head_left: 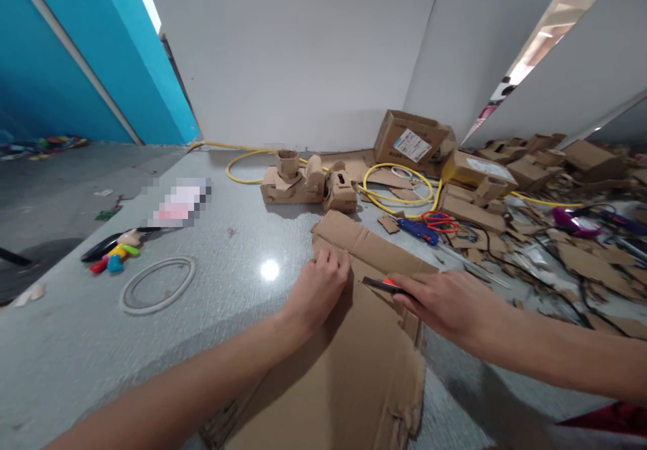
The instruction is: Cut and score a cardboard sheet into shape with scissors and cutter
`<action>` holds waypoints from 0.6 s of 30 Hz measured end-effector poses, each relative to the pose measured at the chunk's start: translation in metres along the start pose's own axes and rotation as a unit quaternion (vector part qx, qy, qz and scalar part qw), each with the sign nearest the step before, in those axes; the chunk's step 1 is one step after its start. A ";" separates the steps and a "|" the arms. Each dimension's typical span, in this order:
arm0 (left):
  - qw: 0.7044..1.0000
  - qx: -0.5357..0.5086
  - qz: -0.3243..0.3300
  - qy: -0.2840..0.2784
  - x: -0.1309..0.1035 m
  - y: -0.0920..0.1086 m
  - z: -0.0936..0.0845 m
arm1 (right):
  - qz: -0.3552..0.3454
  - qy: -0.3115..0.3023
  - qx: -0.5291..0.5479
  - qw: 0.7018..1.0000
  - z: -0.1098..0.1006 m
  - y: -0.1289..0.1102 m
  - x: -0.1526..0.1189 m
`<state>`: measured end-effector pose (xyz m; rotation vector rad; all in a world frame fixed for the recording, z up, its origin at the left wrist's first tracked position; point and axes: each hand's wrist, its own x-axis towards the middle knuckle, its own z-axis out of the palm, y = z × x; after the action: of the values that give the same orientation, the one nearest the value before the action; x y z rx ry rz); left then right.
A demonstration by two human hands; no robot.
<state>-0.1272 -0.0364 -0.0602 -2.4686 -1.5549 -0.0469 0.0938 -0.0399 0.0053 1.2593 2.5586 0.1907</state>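
A large flat piece of cardboard [348, 362] lies on the tabletop in front of me, its edges torn and ragged. My left hand [323, 285] presses on its upper left part with the fingers curled down; whether they pinch anything is hidden. From the right, my right hand [445, 305] grips a box cutter [379, 284] with a dark body and an orange part. The cutter's tip rests at or just above the cardboard, right of my left fingers. Beyond the sheet stands a cardboard model [293, 184] built from rolled and folded pieces.
Cardboard boxes [407, 140] stand against the wall. A yellow cable [374, 197] loops behind the sheet. To the right are a blue glue gun [417, 230] and many cardboard scraps [596, 261]. At left lie a white ring [158, 285] and a colourful toy [117, 253].
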 end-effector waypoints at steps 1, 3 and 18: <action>1.000 -0.003 -0.001 0.000 0.000 0.000 0.000 | 0.000 0.003 -0.003 1.000 0.001 0.000 0.000; 1.000 -0.008 -0.004 0.001 0.000 -0.002 0.000 | 0.001 0.005 -0.015 1.000 0.002 -0.002 0.000; 0.995 -0.091 0.021 -0.036 -0.007 -0.005 -0.001 | -0.099 0.058 -0.067 0.991 -0.006 -0.004 0.005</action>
<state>-0.1347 -0.0405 -0.0593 -2.6696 -1.5934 -0.0969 0.0861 -0.0387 0.0092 0.9668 2.6965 0.3956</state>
